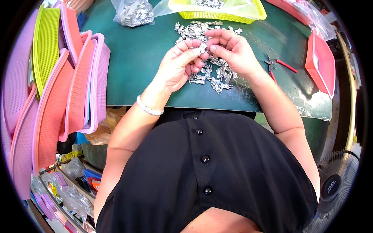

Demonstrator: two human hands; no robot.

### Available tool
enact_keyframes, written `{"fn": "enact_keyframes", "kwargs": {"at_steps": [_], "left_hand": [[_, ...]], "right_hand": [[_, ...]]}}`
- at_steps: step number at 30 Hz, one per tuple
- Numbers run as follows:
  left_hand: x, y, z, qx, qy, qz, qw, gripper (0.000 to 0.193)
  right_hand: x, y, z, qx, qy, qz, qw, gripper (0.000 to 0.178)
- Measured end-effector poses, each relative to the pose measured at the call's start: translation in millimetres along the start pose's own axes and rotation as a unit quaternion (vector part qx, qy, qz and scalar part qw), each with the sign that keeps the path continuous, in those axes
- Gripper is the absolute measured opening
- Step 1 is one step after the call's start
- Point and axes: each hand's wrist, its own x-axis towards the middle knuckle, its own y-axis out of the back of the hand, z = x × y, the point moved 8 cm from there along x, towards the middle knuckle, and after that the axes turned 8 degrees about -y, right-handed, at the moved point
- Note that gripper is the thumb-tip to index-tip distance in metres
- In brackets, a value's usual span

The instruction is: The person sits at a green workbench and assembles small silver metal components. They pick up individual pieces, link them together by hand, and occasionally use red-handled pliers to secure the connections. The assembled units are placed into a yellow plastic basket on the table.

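Note:
Between the thumb and fingers of my left hand (176,66) is a small silver metal charm (202,48), pinched above the table. My right hand (235,52) is close against it, thumb and fingers curled together beside the charm. Whatever the right fingertips hold is too small to make out. A loose heap of similar silver charms (223,72) is spread on the green table (136,73) below and beyond both hands. Right of my right hand lie red-handled pliers (286,65), their jaws toward the heap.
A clear bag (134,14) of metal pieces and a yellow basket (221,14) lined with plastic stand at the far side. To the right is a red tray (321,64), with a fan (336,186) lower down. Stacked colored baskets (54,112) crowd the left.

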Motion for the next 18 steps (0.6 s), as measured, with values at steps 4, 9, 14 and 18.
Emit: {"fn": "enact_keyframes", "kwargs": {"at_steps": [4, 9, 14, 18], "left_hand": [[-0.8, -1.4, -2.0, -0.012, -0.004, -0.024, 1.0, 0.02], [-3.1, -5.8, -1.2, -0.027, -0.007, -0.025, 0.999, 0.022], [-4.2, -5.7, -1.2, 0.0, -0.006, -0.012, 1.0, 0.023], [-5.0, -5.9, -2.1, 0.018, 0.004, -0.015, 1.0, 0.022]], "right_hand": [[0.7, 1.5, 1.5, -0.005, 0.006, 0.005, 1.0, 0.032], [0.6, 1.2, 2.2, 0.009, -0.004, -0.011, 1.0, 0.033], [-0.2, 0.8, 1.2, 0.007, 0.003, -0.016, 1.0, 0.035], [-0.5, 0.0, -0.5, -0.009, 0.014, -0.007, 1.0, 0.036]]}}
